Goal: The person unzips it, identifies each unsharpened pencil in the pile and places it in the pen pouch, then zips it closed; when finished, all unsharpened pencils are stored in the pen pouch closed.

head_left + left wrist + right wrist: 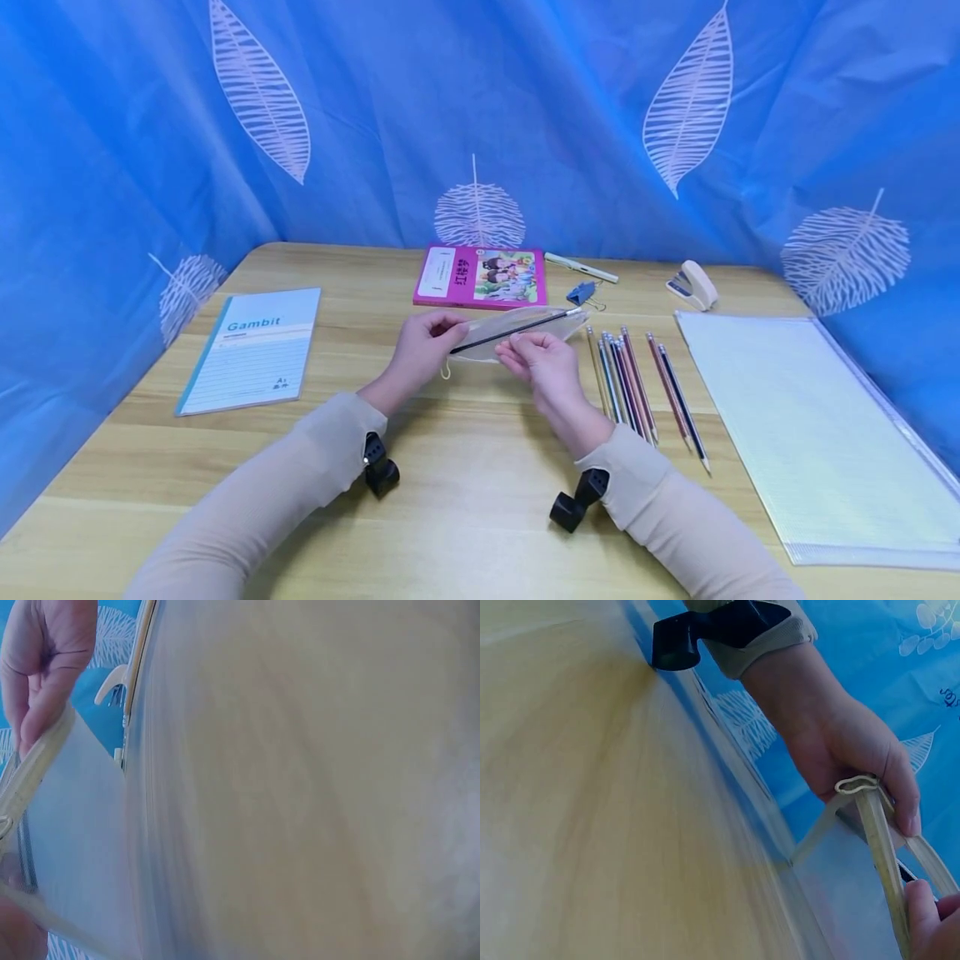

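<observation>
In the head view my left hand [423,346] grips the left end of a translucent zipper pouch [491,323] held above the table. My right hand [547,367] pinches its near edge, fingertips at the zipper band [881,855]. A dark pencil [517,331] lies lengthwise along the pouch's opening, its ferrule end pointing right. A cord loop [855,784] hangs from the zipper beside the left hand. In the right wrist view the two zipper bands stand apart between the hands.
Several pencils [640,383] lie right of the pouch. A large translucent file bag [832,433], a stapler [697,287], a blue binder clip [581,292], a pale pen [581,267], a pink book [480,275] and a Gambit notebook [255,354] surround the hands.
</observation>
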The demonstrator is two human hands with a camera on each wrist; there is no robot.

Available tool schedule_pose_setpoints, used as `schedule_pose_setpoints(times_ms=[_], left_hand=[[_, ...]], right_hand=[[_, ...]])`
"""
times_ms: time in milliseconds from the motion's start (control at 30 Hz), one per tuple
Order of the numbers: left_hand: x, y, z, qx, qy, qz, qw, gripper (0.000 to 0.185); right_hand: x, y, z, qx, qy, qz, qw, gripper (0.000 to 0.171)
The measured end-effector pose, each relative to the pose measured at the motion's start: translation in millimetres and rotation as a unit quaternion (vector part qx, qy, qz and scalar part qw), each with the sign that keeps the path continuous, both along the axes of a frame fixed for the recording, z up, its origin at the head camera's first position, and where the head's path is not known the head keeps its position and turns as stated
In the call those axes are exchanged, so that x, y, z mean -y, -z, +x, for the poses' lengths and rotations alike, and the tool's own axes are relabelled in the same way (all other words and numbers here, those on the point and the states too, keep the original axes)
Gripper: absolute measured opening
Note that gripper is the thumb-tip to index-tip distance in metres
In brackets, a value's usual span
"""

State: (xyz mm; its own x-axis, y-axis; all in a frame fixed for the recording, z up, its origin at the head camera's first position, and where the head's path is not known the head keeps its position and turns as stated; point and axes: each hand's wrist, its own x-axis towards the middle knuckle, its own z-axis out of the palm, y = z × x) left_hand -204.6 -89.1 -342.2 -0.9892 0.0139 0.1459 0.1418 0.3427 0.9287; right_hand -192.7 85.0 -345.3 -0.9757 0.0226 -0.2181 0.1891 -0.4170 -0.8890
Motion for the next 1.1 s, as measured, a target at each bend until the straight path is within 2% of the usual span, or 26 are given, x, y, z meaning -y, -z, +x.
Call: schedule_pose_setpoints(times_ms=[133,300,400,533,633,800,867,967,1100], left_hand=[[1,1.3,-0.1,-0.009,-0.001,0.004,0.9999,0.016],[5,3.0,-0.8,-0.002,0.002,0.010,0.9999,0.016],[11,2.1,1.0,0.011,0.010,-0.010,0.9998,0.016],[22,-1.9,7.9,0.021,0.008,-0.051,0.9985,0.015],[29,-5.4,14.3,0.012,-0.006,-0.061,0.9980,0.014],[35,-7.6,21.8,-0.018,-0.017,-0.067,0.9974,0.009],[35,-7.9,22.5,-0.020,-0.017,-0.067,0.9974,0.008],[33,-7.6,21.5,-0.008,-0.016,-0.062,0.9979,0.009],[33,-3.0,16.6,0.025,-0.006,-0.031,0.9992,0.011]], right_hand=[[-1,-0.7,1.5,0.008,-0.013,0.008,1.000,0.009],[-20,-6.8,3.1,-0.024,-0.031,-0.001,0.999,0.008],[-42,-13.9,3.1,-0.041,-0.043,0.003,0.998,0.007],[-79,-20.5,0.8,-0.053,-0.078,0.033,0.995,0.012],[-108,-20.4,-3.3,-0.065,-0.101,0.049,0.992,0.015],[-150,-15.0,-9.3,-0.066,-0.108,0.062,0.990,0.016],[-162,-13.6,-11.3,-0.055,-0.111,0.093,0.988,0.013],[-174,-11.2,-15.0,-0.032,-0.123,0.171,0.977,0.009],[-181,-5.4,-19.5,-0.015,-0.146,0.290,0.946,0.036]])
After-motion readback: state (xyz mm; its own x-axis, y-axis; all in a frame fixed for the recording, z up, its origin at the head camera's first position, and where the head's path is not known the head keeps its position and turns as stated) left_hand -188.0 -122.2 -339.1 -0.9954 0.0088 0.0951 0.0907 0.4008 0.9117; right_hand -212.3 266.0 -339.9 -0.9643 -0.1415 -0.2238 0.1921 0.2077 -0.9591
